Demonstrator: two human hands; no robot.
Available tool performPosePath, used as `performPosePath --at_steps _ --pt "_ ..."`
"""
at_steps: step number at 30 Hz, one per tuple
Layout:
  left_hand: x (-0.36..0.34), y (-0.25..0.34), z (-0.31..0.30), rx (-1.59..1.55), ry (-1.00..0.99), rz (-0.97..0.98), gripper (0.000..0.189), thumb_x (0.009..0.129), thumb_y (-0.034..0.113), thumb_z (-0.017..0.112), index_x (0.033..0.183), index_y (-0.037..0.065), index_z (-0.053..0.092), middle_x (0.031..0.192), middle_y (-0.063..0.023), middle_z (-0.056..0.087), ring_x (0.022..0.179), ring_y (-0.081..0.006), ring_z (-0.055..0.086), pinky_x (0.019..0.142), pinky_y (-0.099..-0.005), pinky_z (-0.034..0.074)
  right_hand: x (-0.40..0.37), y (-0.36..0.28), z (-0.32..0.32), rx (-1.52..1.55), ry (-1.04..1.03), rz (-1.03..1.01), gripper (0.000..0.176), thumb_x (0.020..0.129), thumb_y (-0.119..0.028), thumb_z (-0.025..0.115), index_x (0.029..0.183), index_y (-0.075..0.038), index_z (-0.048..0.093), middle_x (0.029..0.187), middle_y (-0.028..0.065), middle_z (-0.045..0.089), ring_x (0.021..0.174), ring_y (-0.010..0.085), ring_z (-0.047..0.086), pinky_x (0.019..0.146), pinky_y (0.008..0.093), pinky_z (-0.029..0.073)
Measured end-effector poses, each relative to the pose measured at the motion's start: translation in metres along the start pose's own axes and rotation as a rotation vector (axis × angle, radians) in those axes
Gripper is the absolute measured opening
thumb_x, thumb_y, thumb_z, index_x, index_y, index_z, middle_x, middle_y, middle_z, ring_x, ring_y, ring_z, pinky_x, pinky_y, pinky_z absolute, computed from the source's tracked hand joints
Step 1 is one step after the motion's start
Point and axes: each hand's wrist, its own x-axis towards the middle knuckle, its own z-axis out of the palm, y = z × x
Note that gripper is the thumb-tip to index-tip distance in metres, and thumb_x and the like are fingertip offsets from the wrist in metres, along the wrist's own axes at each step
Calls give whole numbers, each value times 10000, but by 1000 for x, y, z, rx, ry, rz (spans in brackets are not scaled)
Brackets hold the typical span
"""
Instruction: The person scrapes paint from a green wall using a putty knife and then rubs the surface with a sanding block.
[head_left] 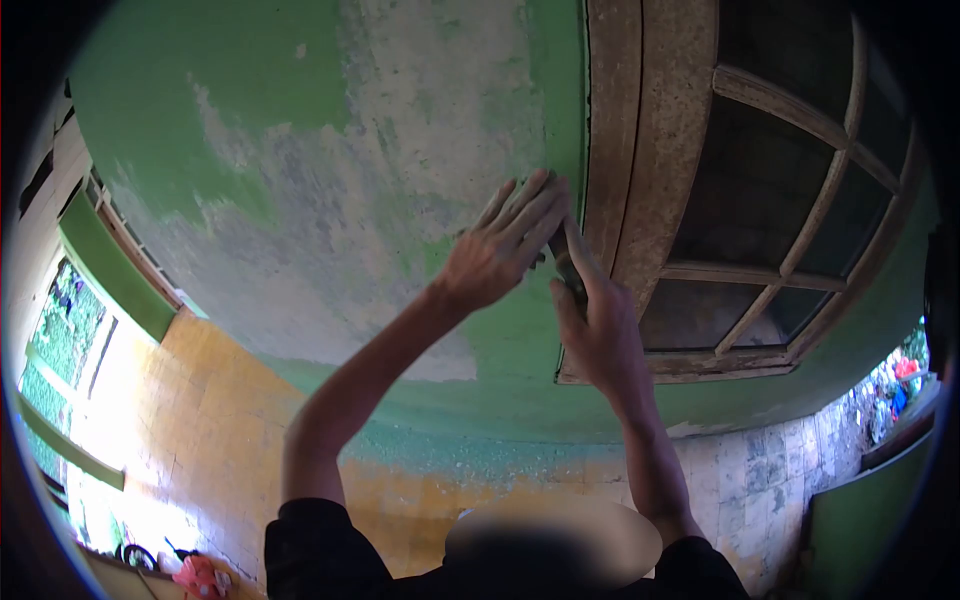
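Note:
The painted wall [440, 120] before me is green, with a wide patch where the paint is gone and greyish-white plaster shows. In my right hand [605, 330] is the dark handle of a scraper [568, 268], with the index finger stretched along it. My left hand [505, 245] lies with long, extended fingers over the tool's far end, close to the window frame's edge. Those fingers hide the blade, so I cannot see its contact with the wall. Both hands look dusty.
A weathered wooden window frame [650, 130] with several dark panes is on the right. Paint flakes [490, 465] lie on the yellowish tiled floor [225, 400] along the wall's foot. A red plastic bag [203, 577] is at the lower left; a green panel [865, 530] stands at the lower right.

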Motion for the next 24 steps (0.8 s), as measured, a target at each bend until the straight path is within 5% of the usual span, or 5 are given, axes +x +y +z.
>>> performPosePath --at_steps 5,14,24 --pt "23 -40 -7 79 110 146 584 858 29 622 1421 -27 478 1481 -173 495 1373 -342 481 1131 -490 435 28 -10 21 -74 91 -69 662 908 8 572 1527 -11 339 918 297 669 855 423 699 732 465 528" --pt "48 -63 -16 152 196 287 511 851 45 650 1351 -23 566 1421 -164 559 1321 -317 543 1090 -433 495 45 -31 33 -29 166 136 618 927 -9 570 1515 -8 378 836 246 649 663 300 673 649 363 500" --pt "74 -75 -26 189 232 320 478 858 37 656 1324 -41 580 1390 -185 574 1291 -333 567 1075 -436 510 66 -40 31 -46 268 8 598 945 -13 534 1521 -18 373 787 252 626 622 308 632 624 393 470"
